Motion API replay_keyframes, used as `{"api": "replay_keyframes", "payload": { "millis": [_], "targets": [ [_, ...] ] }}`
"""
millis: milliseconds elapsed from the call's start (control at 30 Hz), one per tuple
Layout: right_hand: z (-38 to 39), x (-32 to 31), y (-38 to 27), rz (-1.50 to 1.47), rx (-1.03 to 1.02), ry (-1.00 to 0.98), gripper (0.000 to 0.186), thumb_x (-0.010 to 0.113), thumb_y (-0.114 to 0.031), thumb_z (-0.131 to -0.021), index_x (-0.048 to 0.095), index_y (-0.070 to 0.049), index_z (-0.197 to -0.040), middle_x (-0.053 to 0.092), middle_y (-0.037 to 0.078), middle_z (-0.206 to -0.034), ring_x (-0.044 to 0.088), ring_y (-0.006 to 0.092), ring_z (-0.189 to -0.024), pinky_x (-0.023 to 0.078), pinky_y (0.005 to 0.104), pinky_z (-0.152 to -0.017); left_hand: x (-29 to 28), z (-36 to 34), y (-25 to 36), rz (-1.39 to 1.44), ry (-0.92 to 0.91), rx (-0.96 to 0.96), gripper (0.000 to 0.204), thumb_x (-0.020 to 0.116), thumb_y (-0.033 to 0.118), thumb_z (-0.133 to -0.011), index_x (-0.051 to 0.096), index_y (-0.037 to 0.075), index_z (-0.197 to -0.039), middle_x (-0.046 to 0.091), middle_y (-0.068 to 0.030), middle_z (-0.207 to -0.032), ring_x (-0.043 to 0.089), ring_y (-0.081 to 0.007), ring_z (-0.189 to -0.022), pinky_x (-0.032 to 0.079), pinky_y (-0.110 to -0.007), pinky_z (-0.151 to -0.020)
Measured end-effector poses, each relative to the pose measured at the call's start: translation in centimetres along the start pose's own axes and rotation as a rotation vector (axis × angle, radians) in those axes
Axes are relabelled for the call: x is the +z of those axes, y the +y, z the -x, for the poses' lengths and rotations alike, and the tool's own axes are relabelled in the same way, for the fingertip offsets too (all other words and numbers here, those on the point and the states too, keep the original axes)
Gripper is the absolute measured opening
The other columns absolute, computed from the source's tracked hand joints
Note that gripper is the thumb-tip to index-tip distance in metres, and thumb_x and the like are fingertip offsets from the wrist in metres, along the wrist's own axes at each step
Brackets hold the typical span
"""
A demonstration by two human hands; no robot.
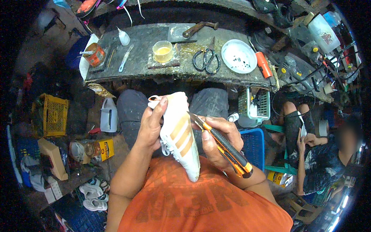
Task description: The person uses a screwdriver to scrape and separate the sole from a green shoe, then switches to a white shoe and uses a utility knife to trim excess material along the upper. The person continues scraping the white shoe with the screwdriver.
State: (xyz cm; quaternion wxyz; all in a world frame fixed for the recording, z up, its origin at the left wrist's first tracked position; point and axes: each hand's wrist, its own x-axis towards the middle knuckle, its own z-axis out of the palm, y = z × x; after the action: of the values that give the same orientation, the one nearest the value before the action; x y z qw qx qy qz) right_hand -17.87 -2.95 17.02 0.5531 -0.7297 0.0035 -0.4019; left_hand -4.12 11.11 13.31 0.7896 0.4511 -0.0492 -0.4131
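Held over my lap is a white sneaker (178,131) with tan side stripes, its toe pointing down toward my orange shirt. My left hand (152,123) grips it around the heel and ankle opening, thumb on the near side. In my right hand (224,141) is an orange and black utility knife (228,150). The knife's tip meets the shoe's edge near the heel, on the right side. Whether the blade cuts into the shoe I cannot tell. No sole shows on the visible edge clearly enough to describe.
On the workbench (147,71) ahead lie scissors (206,60), a hammer (200,29), a cup of yellowish liquid (162,52), a white bowl (239,56) and an orange-handled tool (263,65). A blue crate (253,145) stands at my right. Beyond it, a person (324,162) sits holding something.
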Motion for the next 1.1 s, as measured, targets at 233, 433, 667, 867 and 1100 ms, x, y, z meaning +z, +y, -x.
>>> {"api": "replay_keyframes", "payload": {
  "millis": [233,433,667,867,1100],
  "targets": [
    [0.5,0.1,0.1,0.024,0.028,0.011,0.028,0.07,0.005,-0.086,0.065,0.008,-0.113,0.075,0.027,-0.108,0.077,0.0328,-0.101,0.062,0.0397,-0.088,0.1,2.3,0.2,-0.085,-0.133,0.064,0.082,0.085,0.02,-0.082,0.042,-0.001,-0.149,0.056,-0.013,-0.137,0.056,-0.0254,-0.129,0.044,-0.041,-0.113],
    [0.4,0.2,0.7,0.107,-0.114,-0.047,0.029,0.07,0.006,-0.083,0.065,0.009,-0.112,0.074,0.029,-0.108,0.075,0.0377,-0.104,0.062,0.0436,-0.092,0.3,1.9,0.4,-0.112,-0.056,0.082,0.081,0.084,0.014,-0.082,0.041,-0.002,-0.149,0.056,-0.0128,-0.138,0.055,-0.0249,-0.13,0.042,-0.041,-0.113],
    [0.4,0.2,0.7,0.214,-0.132,-0.13,0.029,0.067,0.001,-0.091,0.06,0.005,-0.119,0.073,0.029,-0.112,0.074,0.0389,-0.106,0.06,0.0476,-0.094,0.1,2.1,-0.2,-0.117,-0.011,0.076,0.079,0.084,0.017,-0.082,0.042,-0.003,-0.147,0.056,-0.0131,-0.138,0.054,-0.0239,-0.13,0.043,-0.04,-0.113],
    [0.5,0.5,1.2,0.208,-0.158,-0.128,0.029,0.068,0.001,-0.091,0.06,0.005,-0.119,0.073,0.029,-0.111,0.074,0.0389,-0.107,0.061,0.0451,-0.093,0.0,1.9,-0.4,-0.105,-0.012,0.078,0.081,0.084,0.018,-0.083,0.04,-0.003,-0.147,0.055,-0.0137,-0.138,0.054,-0.0242,-0.13,0.043,-0.041,-0.113],
    [0.6,0.8,1.6,0.177,-0.177,-0.076,0.034,0.073,0.009,-0.076,0.066,0.009,-0.11,0.074,0.029,-0.104,0.076,0.0392,-0.101,0.063,0.0444,-0.089,0.0,2.0,-0.5,-0.111,-0.011,0.081,0.081,0.085,0.018,-0.083,0.04,-0.003,-0.147,0.055,-0.0143,-0.138,0.055,-0.0244,-0.129,0.043,-0.041,-0.113]
  ]
}}
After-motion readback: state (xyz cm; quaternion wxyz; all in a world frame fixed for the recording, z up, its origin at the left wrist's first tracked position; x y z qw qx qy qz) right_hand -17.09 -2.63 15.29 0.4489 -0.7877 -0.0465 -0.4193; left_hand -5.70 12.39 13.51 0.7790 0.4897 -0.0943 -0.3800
